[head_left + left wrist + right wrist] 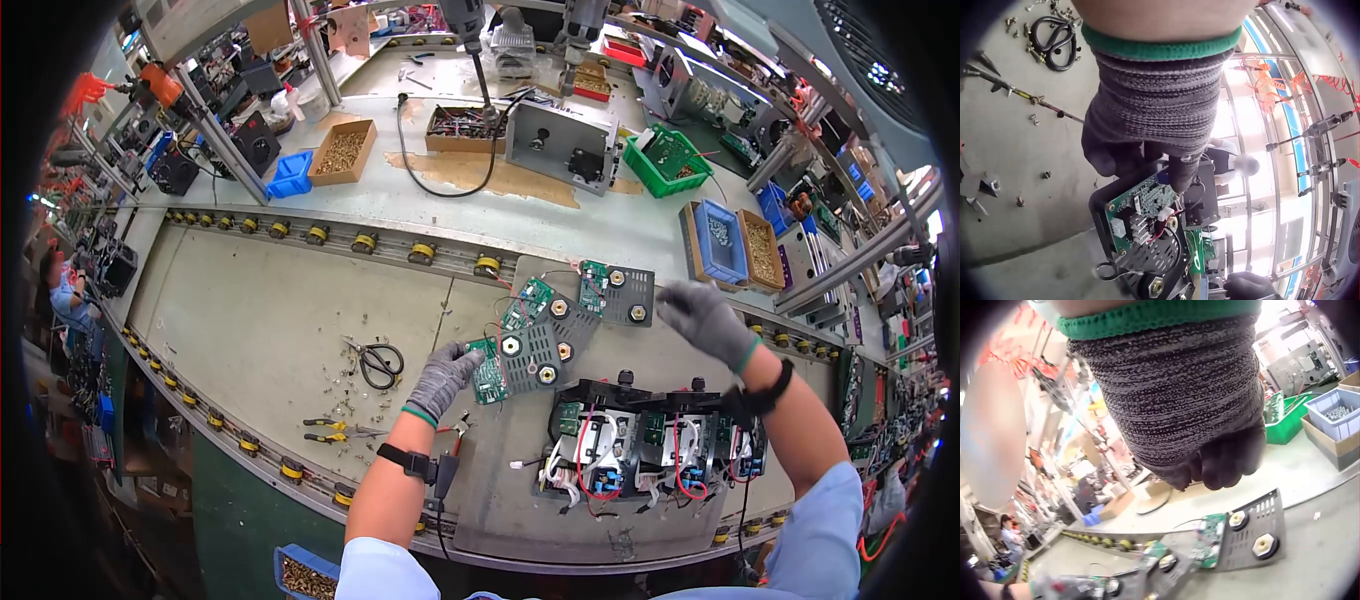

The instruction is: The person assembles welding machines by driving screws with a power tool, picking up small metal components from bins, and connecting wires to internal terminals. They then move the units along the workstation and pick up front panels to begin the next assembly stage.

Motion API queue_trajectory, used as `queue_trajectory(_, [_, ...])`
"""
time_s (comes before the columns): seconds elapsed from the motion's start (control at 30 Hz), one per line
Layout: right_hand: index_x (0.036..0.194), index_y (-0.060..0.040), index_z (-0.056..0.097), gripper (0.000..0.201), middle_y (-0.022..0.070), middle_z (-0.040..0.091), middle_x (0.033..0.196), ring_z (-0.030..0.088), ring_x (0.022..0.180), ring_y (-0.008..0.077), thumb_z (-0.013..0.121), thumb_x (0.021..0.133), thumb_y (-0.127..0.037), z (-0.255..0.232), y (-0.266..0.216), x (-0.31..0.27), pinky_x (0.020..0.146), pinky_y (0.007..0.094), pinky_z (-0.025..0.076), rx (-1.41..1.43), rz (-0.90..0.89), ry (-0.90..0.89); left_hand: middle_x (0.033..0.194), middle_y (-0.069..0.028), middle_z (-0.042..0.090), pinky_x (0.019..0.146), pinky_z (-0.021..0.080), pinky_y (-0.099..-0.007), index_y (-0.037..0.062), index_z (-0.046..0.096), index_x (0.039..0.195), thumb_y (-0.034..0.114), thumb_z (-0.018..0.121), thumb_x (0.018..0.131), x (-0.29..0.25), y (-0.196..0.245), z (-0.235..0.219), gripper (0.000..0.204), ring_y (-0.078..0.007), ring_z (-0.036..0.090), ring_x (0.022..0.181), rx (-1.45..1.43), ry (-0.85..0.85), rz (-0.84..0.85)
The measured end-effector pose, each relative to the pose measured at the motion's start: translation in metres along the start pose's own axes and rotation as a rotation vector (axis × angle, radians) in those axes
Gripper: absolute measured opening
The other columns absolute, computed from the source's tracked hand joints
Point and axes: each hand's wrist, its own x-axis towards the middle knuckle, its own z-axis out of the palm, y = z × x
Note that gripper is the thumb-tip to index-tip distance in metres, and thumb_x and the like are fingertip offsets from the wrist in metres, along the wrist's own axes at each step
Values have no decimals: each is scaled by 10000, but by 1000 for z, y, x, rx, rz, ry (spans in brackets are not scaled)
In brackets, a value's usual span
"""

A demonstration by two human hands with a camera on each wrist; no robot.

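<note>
My gloved left hand [445, 381] pinches the edge of a dark slotted metal plate [528, 362] carrying a green circuit board [488, 373] and brass nuts. In the left wrist view, thumb and finger sit at the board end of this plate [1163, 262]. Beneath and behind it lies a second such plate [572, 328], partly covered. A third plate [630, 292] with its own board lies farther right. Over the bench just right of that one hovers my gloved right hand [708, 322], fingers loosely bent, with nothing visible in them; the third plate [1250, 534] shows below it.
Several wired black assemblies [640, 440] stand in a row at front right. Black-handled scissors [378, 362], yellow-handled pliers [330, 430] and loose screws lie at left. A roller rail [365, 243] runs behind; beyond it are a green basket [665, 162] and a blue bin [720, 240].
</note>
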Motion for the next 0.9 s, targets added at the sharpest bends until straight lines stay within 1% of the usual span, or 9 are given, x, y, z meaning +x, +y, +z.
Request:
queue_trajectory(0.07, [1148, -25, 698, 281, 195, 737, 1005, 711, 977, 339, 675, 920, -186, 27, 46, 50, 912, 419, 536, 169, 255, -136, 1027, -45, 695, 736, 536, -257, 21, 634, 1286, 283, 749, 948, 4, 19, -2, 443, -111, 639, 845, -20, 12, 7])
queue_trajectory(0.17, [1175, -19, 689, 312, 198, 734, 1090, 699, 1055, 335, 656, 918, -194, 60, 82, 96, 960, 420, 520, 84, 252, -125, 1089, -67, 712, 886, 521, -301, 2, 632, 1288, 360, 755, 930, 22, 29, -11, 521, -162, 649, 968, -180, -147, 134])
queue_trajectory(0.33, [1295, -33, 649, 442, 199, 722, 1172, 686, 1111, 343, 661, 900, -229, 93, 96, 135, 991, 418, 515, 102, 332, -216, 1121, -74, 700, 882, 542, -319, 9, 637, 1271, 451, 780, 882, 50, 61, -2, 606, -169, 668, 993, -42, -190, 51])
queue_trajectory(0.43, [1348, -46, 621, 510, 207, 711, 1204, 668, 1154, 352, 665, 895, -277, 105, 102, 145, 1017, 418, 504, 156, 327, -343, 1116, -154, 703, 919, 539, -352, -60, 629, 1246, 504, 825, 808, 61, 85, 22, 741, -245, 669, 1025, 311, -46, 88])
queue_trajectory(0.53, [1367, -56, 612, 558, 198, 716, 1189, 675, 1124, 350, 705, 871, -294, 108, 89, 146, 1004, 409, 511, 64, 309, -403, 1141, -171, 701, 913, 535, -332, -70, 620, 1262, 494, 863, 757, 81, 88, 32, 795, -236, 666, 1020, 573, 87, 108])
queue_trajectory(0.6, [1360, -60, 621, 591, 178, 722, 1184, 681, 1109, 328, 753, 839, -308, 98, 79, 145, 994, 402, 517, 48, 404, -466, 1061, -167, 721, 840, 545, -338, -70, 671, 1188, 480, 886, 723, 86, 98, 36, 752, -229, 676, 919, 571, 73, 134])
queue_trajectory(0.7, [1343, -56, 633, 622, 161, 727, 1183, 680, 1118, 311, 799, 805, -321, 93, 95, 144, 995, 398, 517, 191, 339, -494, 847, -121, 726, 705, 534, -373, -47, 748, 994, 440, 898, 725, 86, 112, 45, 576, -211, 654, 733, 603, -101, -33])
queue_trajectory(0.8, [1333, -56, 643, 624, 159, 718, 1219, 672, 1136, 312, 816, 798, -327, 90, 106, 139, 1009, 398, 510, 261, 310, -616, 856, -117, 726, 716, 535, -370, -43, 748, 1009, 421, 899, 734, 87, 105, 52, 559, -205, 654, 743, 632, -97, -26])
queue_trajectory(0.9, [1343, -58, 643, 592, 154, 701, 1279, 667, 1152, 314, 802, 821, -287, 96, 105, 127, 1022, 395, 502, 193, 283, -507, 952, -139, 740, 775, 549, -368, -52, 724, 1099, 400, 901, 741, 79, 100, 49, 603, -218, 680, 840, 589, -73, 5])
